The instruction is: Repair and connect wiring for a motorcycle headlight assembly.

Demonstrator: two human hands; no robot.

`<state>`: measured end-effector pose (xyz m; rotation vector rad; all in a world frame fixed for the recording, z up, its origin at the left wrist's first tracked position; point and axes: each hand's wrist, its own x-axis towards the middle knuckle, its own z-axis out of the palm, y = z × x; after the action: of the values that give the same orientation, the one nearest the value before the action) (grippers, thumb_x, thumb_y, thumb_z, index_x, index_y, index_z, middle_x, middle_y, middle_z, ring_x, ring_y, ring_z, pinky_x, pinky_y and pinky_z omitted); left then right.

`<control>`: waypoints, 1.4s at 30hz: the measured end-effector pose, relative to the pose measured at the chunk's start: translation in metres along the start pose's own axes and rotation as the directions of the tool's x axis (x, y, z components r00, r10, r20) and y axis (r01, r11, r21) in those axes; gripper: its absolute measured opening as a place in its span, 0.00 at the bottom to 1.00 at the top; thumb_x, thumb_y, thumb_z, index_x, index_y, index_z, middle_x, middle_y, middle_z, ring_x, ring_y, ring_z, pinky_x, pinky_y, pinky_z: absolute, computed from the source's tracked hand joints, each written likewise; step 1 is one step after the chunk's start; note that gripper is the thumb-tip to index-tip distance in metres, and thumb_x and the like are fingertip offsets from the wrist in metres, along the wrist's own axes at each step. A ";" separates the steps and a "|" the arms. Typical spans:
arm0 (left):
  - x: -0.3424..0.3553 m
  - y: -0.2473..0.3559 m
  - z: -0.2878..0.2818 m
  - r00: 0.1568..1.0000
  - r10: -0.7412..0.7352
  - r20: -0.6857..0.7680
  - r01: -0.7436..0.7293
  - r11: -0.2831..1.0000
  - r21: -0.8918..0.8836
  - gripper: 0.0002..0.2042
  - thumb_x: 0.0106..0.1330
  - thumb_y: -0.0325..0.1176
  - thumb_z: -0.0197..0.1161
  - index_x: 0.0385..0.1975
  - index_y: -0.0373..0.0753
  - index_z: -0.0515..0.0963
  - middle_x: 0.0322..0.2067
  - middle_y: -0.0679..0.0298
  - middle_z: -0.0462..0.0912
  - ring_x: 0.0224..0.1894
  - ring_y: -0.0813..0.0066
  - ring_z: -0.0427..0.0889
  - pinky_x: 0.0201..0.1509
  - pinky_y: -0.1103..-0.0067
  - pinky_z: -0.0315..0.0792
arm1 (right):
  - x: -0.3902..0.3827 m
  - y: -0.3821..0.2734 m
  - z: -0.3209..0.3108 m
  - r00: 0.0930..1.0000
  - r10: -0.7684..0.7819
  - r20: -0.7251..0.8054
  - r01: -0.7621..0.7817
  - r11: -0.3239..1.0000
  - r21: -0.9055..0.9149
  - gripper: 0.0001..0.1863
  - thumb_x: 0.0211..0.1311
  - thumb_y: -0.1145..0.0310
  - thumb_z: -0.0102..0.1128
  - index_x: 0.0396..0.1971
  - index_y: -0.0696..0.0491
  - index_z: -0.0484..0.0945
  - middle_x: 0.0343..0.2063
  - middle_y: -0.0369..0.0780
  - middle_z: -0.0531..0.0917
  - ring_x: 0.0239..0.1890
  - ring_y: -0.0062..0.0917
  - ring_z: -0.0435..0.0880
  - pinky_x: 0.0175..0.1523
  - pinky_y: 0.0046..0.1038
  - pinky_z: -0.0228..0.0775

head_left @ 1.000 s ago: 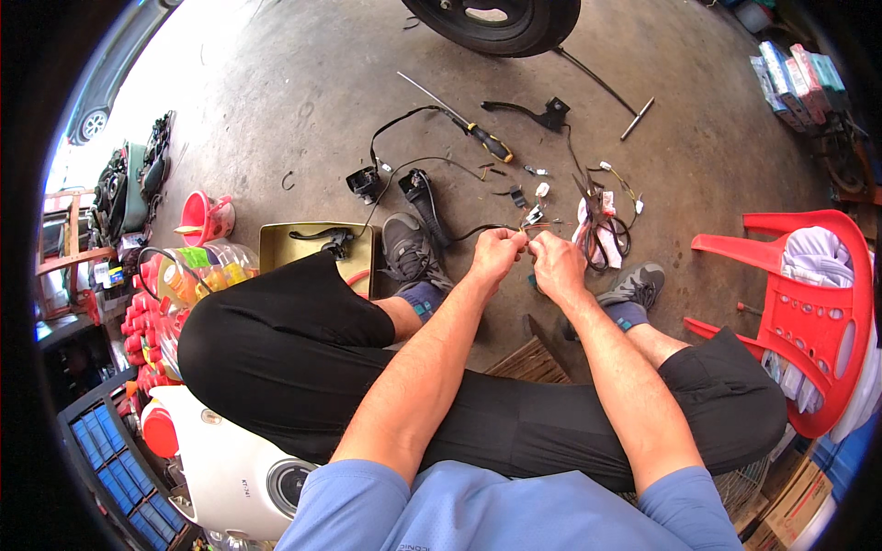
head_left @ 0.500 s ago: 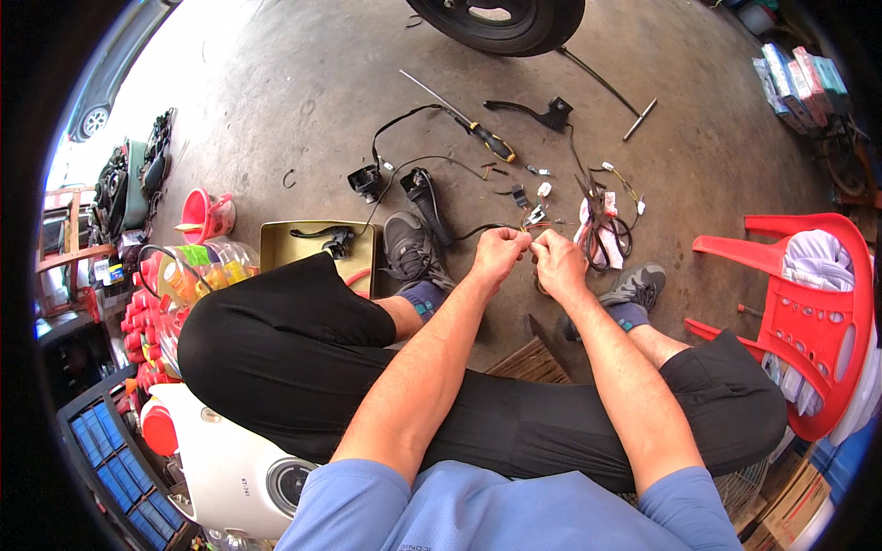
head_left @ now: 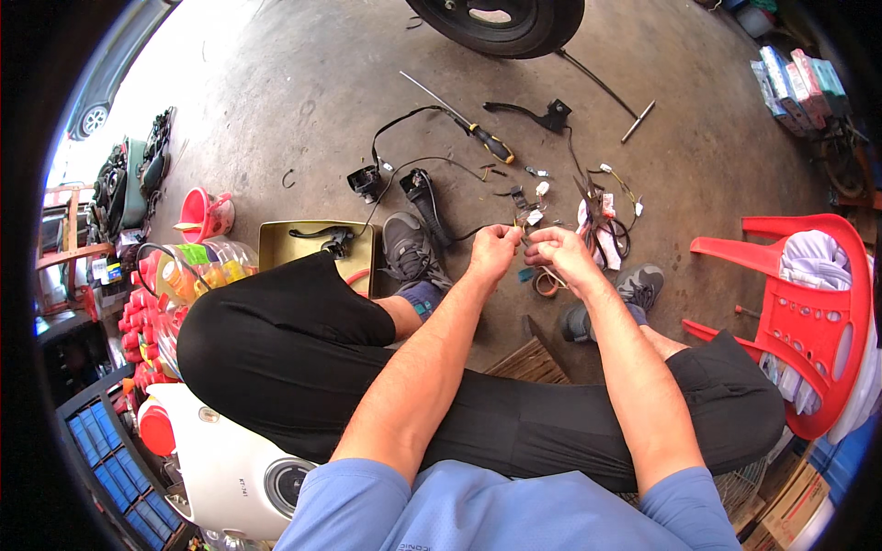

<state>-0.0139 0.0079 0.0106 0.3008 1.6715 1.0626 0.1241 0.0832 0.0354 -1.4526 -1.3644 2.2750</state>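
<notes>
I sit low over a concrete floor with both arms stretched out past my knees. My left hand (head_left: 493,248) and my right hand (head_left: 558,253) meet fingertip to fingertip, pinching a thin wire with a small white connector (head_left: 529,220) between them. The wire runs back to a black handlebar switch unit (head_left: 421,188) lying on the floor beside my left shoe (head_left: 409,250). A tangle of wiring with white plugs (head_left: 606,216) lies just beyond my right hand. A roll of tape (head_left: 544,281) sits under my right hand.
A screwdriver (head_left: 478,136) and a black brake lever (head_left: 533,112) lie farther out, near a tyre (head_left: 501,20). A brass-coloured tray (head_left: 276,248) sits left of my knee, with bottles (head_left: 197,271) and a pink bucket (head_left: 207,213) beyond. A red plastic chair (head_left: 808,303) stands right.
Both hands have stayed together on the wire with only small finger movements; nothing else has moved.
</notes>
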 end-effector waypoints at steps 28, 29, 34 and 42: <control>0.003 0.013 -0.006 0.974 -0.106 0.199 0.197 0.832 -0.518 0.09 0.68 0.34 0.51 0.34 0.32 0.69 0.29 0.60 0.77 0.29 0.73 0.79 0.35 0.80 0.78 | -0.010 0.003 -0.009 0.983 -0.022 0.184 0.019 1.000 0.019 0.10 0.58 0.76 0.57 0.40 0.58 0.74 0.35 0.37 0.79 0.33 0.21 0.81 0.39 0.22 0.74; 0.003 0.013 -0.006 0.976 -0.107 0.190 0.194 0.824 -0.533 0.09 0.68 0.34 0.51 0.34 0.32 0.69 0.29 0.59 0.77 0.29 0.73 0.80 0.35 0.79 0.78 | -0.009 0.004 -0.009 0.983 -0.021 0.184 0.018 1.000 0.018 0.10 0.58 0.76 0.57 0.40 0.58 0.74 0.35 0.37 0.79 0.33 0.21 0.81 0.39 0.22 0.74; 0.004 0.014 -0.007 0.976 -0.130 0.177 0.207 0.816 -0.539 0.09 0.68 0.34 0.51 0.34 0.32 0.69 0.30 0.59 0.77 0.31 0.73 0.80 0.36 0.79 0.78 | -0.010 0.004 -0.006 0.994 0.023 0.104 -0.036 0.991 0.127 0.08 0.61 0.71 0.56 0.38 0.56 0.75 0.30 0.34 0.79 0.30 0.19 0.80 0.38 0.20 0.74; 0.000 0.008 -0.003 0.960 -0.099 0.261 0.181 0.933 -0.311 0.12 0.62 0.36 0.60 0.40 0.37 0.74 0.35 0.64 0.78 0.36 0.76 0.79 0.41 0.78 0.75 | -0.002 0.009 -0.011 1.000 -0.007 0.022 0.004 0.989 0.147 0.07 0.62 0.69 0.55 0.35 0.57 0.75 0.26 0.33 0.78 0.25 0.16 0.76 0.32 0.19 0.71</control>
<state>-0.0188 0.0111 0.0170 0.0826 1.2517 1.1301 0.1368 0.0840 0.0287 -1.3797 -1.1766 2.3393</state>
